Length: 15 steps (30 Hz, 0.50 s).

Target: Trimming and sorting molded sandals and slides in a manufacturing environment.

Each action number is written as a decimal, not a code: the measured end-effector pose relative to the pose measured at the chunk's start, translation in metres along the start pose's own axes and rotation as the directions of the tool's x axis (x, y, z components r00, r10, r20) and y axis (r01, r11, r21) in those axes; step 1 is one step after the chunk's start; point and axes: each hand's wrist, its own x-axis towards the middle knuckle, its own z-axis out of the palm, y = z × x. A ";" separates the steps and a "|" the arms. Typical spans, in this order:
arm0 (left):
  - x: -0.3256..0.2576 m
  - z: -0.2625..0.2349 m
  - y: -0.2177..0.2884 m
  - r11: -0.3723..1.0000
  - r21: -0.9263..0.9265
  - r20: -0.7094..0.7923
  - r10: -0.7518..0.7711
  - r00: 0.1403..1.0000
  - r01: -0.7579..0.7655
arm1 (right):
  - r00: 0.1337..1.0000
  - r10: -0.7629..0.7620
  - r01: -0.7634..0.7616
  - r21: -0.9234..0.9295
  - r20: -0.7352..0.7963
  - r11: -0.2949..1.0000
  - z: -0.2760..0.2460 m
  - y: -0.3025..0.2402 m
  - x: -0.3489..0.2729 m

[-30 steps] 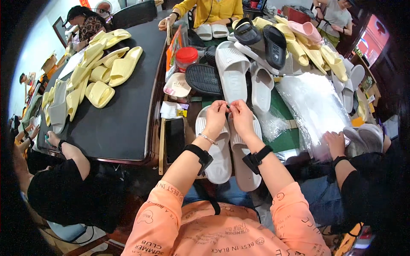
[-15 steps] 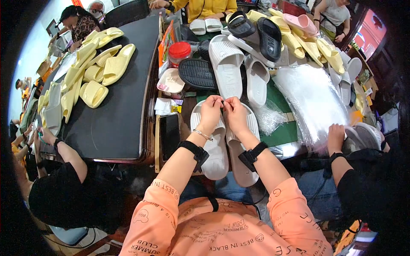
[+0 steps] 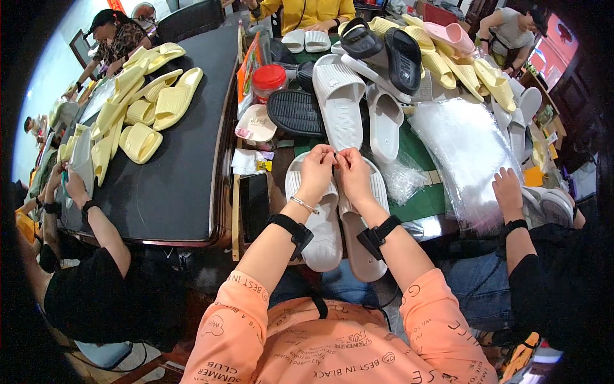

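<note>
Two light grey slippers, a left one [image 3: 322, 243] and a right one [image 3: 363, 253], lie side by side in front of me with their heels toward my body. My left hand [image 3: 316, 173] and my right hand [image 3: 355, 174] meet above the inner edges of their ribbed straps. Thumbs and fingertips of both are pinched together around a small dark bit [image 3: 335, 154], too small to name. Part of each strap is hidden beneath my hands.
Beyond my hands lie a larger grey slipper [image 3: 340, 102], black slippers [image 3: 294, 112] and a red-lidded jar [image 3: 269, 80]. A phone [image 3: 254, 205] lies at left. Clear plastic bags [image 3: 457, 153] are at right, under a co-worker's hand [image 3: 508, 192]. Yellow slippers [image 3: 179, 99] cover part of the black table [image 3: 166, 192].
My hands stay pinched in nearly the same place. At right, the co-worker's hand has moved up onto the plastic bags. A co-worker at far left has raised a grey slipper slightly.
</note>
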 end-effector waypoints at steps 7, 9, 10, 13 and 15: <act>-0.001 0.004 0.004 0.999 0.037 -0.010 0.012 1.000 -0.012 | 1.000 0.014 -0.013 0.063 -0.010 0.998 -0.002 0.003 -0.001; 0.001 0.001 0.000 0.997 0.072 -0.042 0.003 0.999 0.000 | 1.000 -0.018 0.018 0.055 -0.003 0.998 -0.001 -0.002 -0.002; 0.001 -0.001 -0.002 0.996 0.085 -0.050 0.016 0.999 -0.012 | 1.000 -0.007 0.007 0.035 0.005 0.999 -0.001 -0.004 -0.003; 0.002 -0.002 -0.005 0.997 0.071 -0.058 0.020 0.998 -0.016 | 1.000 0.009 -0.009 -0.009 -0.001 1.000 -0.002 -0.006 -0.004; 0.003 -0.002 -0.006 0.999 0.043 -0.061 0.010 0.998 -0.008 | 1.000 0.013 -0.014 -0.031 -0.012 0.999 -0.003 -0.005 -0.005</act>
